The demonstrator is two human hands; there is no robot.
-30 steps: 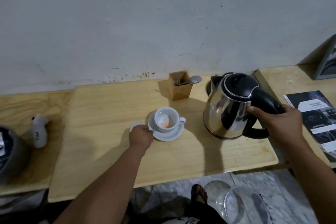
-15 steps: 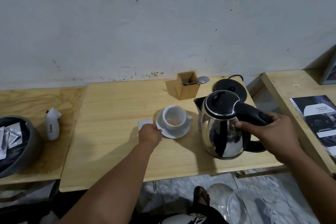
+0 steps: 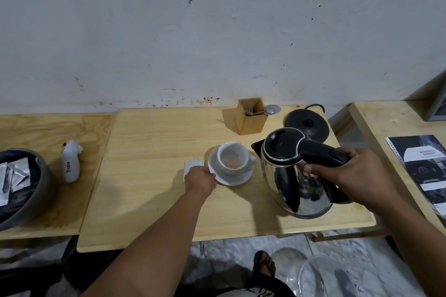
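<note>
Nearest the camera, the right hand (image 3: 350, 173) wraps its fingers round the black handle of a stainless-steel electric kettle (image 3: 296, 183), held upright over the wooden worktop (image 3: 149, 176) with its spout turned toward the cup. Just left of it, the left hand (image 3: 201, 179) grips the near rim of a white saucer (image 3: 239, 179). On the saucer stands a white cup (image 3: 233, 158) with an orange-brown residue, possibly powder, at its bottom. Farther back sit the kettle's black base (image 3: 306, 125) and a wooden holder (image 3: 251, 118) with a spoon (image 3: 271, 109), close to the wall.
</note>
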